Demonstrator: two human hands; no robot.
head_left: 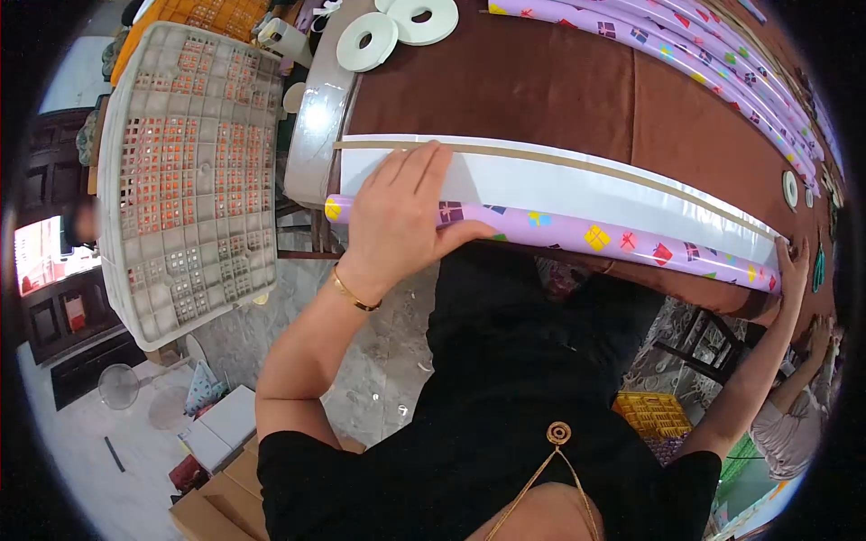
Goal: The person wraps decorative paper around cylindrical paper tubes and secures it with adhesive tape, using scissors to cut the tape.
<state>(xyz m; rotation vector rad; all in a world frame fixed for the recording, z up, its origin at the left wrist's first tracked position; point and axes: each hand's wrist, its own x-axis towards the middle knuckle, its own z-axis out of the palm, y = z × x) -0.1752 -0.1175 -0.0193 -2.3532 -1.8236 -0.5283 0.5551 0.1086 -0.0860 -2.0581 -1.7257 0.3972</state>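
Note:
A lilac roll of gift-patterned wrapping paper lies along the near edge of the table, its loose white flap spread out beyond it. A narrow tan strip of tape runs along the flap's far edge. My left hand lies over the roll's left part, fingers stretched across the flap to the strip, thumb out along the roll. At the far right end, my right hand touches the end of the roll and flap with fingers extended. Neither hand is wrapped around the roll.
More lilac rolls lie at the back right of the brown-covered table. White tape rolls rest at the back left, another at right. A pale plastic crate stands left. Another person's arm shows at far right.

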